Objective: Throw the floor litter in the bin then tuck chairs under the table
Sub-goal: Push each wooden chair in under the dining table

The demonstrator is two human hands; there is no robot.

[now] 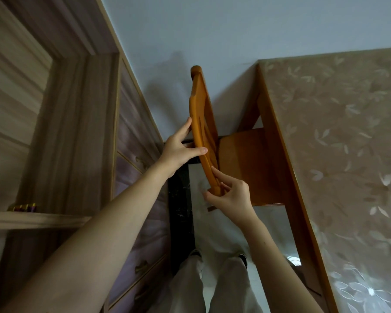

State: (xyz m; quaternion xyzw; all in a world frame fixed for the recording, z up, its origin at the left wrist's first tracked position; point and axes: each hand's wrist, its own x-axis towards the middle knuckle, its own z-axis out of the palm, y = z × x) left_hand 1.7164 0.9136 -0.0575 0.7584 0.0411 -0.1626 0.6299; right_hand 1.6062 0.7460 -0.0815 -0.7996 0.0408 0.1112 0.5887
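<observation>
Your left hand (181, 150) and right hand (229, 195) both gripped the top rail of the chair (201, 114), left farther along it, right at the near end. The rail's long axis ran away from you. The table (339, 141) lay to the right of both grips, seat partly under it; push likely goes rightward.

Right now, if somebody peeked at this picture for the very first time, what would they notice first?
First, the orange wooden chair back in the middle, held by both bare hands: the left hand on its outer edge, the right hand pinching its near end. The chair's seat is partly under the table on the right, which has a leaf-patterned cover. Below, the person's pale trousers and dark shoes stand on the shiny floor.
</observation>
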